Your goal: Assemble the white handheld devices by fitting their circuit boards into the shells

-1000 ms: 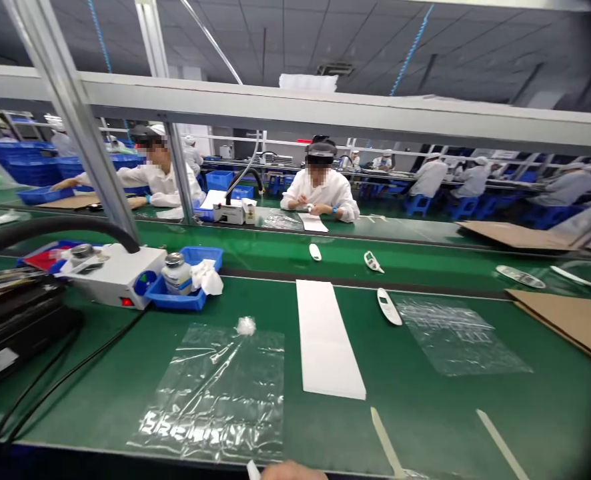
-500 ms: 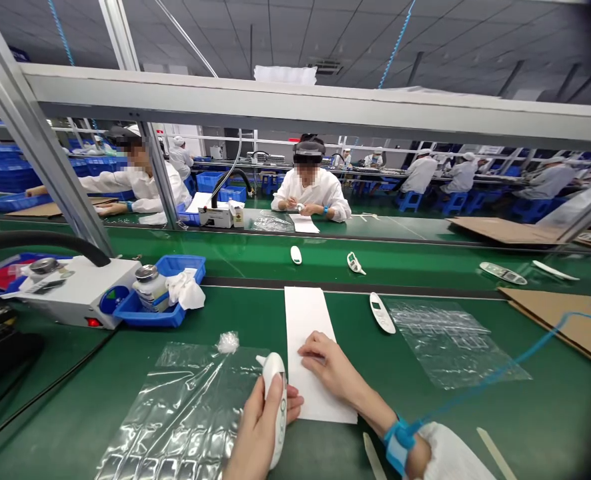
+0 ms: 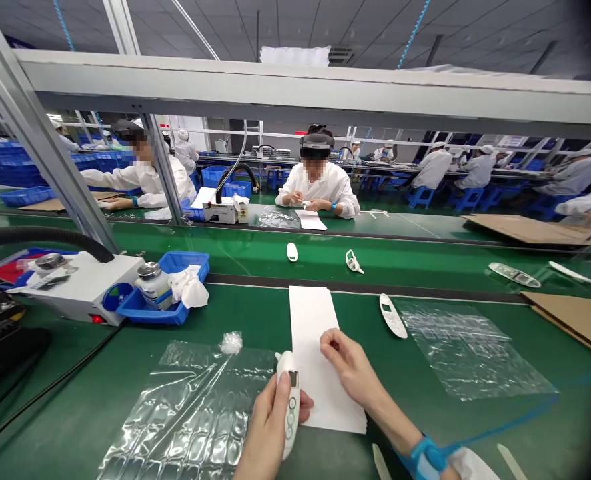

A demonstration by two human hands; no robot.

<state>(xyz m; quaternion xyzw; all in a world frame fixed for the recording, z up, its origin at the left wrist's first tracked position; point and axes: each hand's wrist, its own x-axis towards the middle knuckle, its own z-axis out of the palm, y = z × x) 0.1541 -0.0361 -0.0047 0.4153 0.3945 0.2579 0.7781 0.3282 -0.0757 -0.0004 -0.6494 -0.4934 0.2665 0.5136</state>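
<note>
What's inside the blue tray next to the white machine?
In the blue tray stand a small jar with a metal lid and a crumpled white cloth. The tray's front wall, the jar and the cloth hide most of its floor.

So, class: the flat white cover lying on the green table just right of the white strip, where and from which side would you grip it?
Pinch the white cover across its narrow width near the middle, coming from above. It is a slim, elongated shell lying flat on the table, with clear space along both long edges between the white strip and the plastic sheet.
</note>
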